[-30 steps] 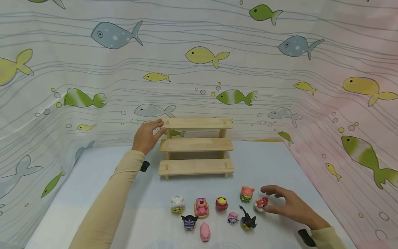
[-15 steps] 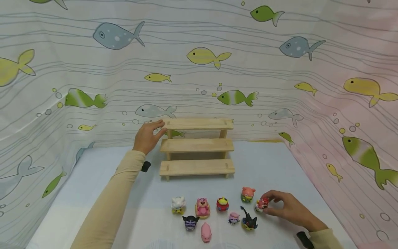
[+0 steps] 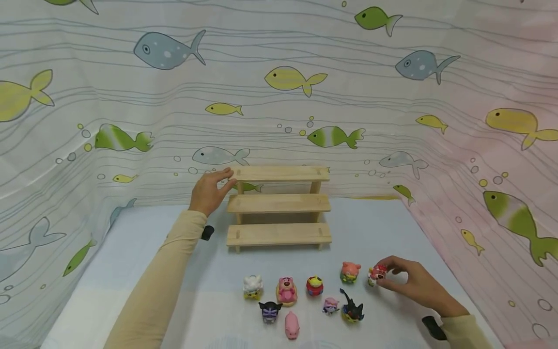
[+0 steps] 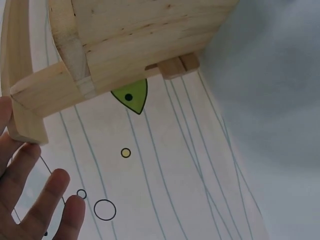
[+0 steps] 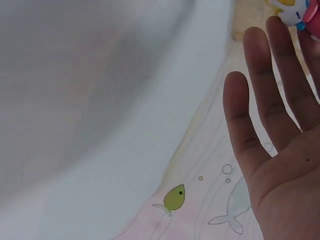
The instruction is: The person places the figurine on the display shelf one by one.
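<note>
My right hand pinches a small red-and-white toy figurine between thumb and fingers, to the right of the other toys. In the right wrist view part of the figurine shows at the top corner, and the lower fingers are stretched out. My left hand rests at the left end of the top board of a three-step wooden display stand. The left wrist view shows its fingertips right at the board's end, with the outer fingers straight; the thumb is hidden there.
Several figurines stand in front of the stand: an orange one, a black one, a red-yellow one, a pink bear, a white one, a purple-black one and a pink pig. Fish-print cloth hangs behind.
My right hand has closed its thumb and fingers on the red-and-white figurine and shifted it slightly right and away from me. My left hand has stayed at the stand.
</note>
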`<state>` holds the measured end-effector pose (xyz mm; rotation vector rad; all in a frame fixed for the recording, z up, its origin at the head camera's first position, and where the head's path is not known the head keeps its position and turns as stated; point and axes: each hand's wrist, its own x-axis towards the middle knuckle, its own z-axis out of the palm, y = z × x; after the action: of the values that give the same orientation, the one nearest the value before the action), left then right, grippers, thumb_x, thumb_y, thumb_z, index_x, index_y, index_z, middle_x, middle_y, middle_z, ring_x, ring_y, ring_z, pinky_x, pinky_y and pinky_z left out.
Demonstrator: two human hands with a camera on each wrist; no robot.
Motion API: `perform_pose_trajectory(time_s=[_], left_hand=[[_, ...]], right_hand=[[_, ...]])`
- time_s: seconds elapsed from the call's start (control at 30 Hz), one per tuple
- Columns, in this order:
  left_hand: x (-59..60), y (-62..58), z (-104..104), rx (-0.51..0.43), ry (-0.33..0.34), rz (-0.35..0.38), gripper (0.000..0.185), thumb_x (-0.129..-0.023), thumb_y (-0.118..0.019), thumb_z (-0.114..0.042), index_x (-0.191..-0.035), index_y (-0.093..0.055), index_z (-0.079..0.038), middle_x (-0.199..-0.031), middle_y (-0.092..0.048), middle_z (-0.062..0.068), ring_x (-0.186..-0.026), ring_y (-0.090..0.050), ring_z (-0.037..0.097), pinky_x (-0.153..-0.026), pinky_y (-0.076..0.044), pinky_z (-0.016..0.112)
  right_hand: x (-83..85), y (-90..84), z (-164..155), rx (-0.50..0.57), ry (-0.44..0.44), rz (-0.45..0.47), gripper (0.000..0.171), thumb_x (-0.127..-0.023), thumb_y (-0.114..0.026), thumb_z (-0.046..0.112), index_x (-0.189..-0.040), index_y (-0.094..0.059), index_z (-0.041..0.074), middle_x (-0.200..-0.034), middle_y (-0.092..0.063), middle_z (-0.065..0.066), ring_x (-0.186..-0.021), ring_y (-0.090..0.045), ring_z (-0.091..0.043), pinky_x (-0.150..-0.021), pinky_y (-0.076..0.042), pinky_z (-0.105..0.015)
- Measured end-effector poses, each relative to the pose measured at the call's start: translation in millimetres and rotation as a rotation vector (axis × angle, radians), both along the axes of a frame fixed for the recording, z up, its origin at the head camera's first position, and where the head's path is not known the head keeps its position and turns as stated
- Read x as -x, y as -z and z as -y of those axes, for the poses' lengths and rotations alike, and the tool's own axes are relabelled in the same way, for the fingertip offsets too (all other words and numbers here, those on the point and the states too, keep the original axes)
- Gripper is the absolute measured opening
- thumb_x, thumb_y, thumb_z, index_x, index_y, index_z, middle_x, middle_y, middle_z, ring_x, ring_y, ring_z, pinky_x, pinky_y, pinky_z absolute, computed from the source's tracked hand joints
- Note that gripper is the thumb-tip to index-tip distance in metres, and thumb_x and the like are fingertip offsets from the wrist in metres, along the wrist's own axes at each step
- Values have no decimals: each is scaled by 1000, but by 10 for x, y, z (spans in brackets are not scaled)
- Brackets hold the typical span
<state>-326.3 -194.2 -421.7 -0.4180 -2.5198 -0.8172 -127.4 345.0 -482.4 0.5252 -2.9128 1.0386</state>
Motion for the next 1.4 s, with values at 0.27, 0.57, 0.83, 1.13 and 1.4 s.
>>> perform_pose_trajectory(time_s=[0.27,0.57,0.83,1.13,1.4], left_hand=[[15,-35,-3,5,0,30,43,-97,-70,-35,-132,-69,-9,-140,-61,4,-128,-58,34,-112,-38,55],[-13,-57,-6,9,4,48,43,-98,-70,-35,-132,-68,-8,-140,-61,5,-128,-58,34,-105,-45,54],[-21,-84,0,14,2,74,44,-98,-69,-35,-133,-67,-9,-142,-60,4,-129,-57,35,-103,-47,55],[-16,-80,10,31,7,83,45,-98,-67,-40,-133,-68,-11,-142,-60,2,-129,-57,34,-90,-55,52],[2,-75,13,27,3,81,44,-98,-69,-37,-133,-68,-11,-142,-60,2,-128,-58,34,-88,-55,52]], right_hand=[[201,-255,52,4,-9,-156,29,-86,-84,31,-111,-69,31,-105,-69,17,-94,-64,-6,-80,-57,-36],[533,-606,312,45,-117,-236,32,-86,-84,24,-114,-69,27,-106,-69,14,-93,-63,-8,-80,-54,-27],[909,-719,669,88,-167,-206,30,-88,-83,31,-114,-70,23,-105,-70,12,-95,-64,-10,-81,-55,-33],[1234,-824,1113,102,-237,-166,34,-89,-81,37,-117,-69,22,-103,-69,13,-96,-65,-13,-82,-56,-41],[1545,-956,1510,125,-294,-189,38,-89,-80,38,-119,-70,16,-102,-69,8,-95,-64,-13,-80,-55,-41]])
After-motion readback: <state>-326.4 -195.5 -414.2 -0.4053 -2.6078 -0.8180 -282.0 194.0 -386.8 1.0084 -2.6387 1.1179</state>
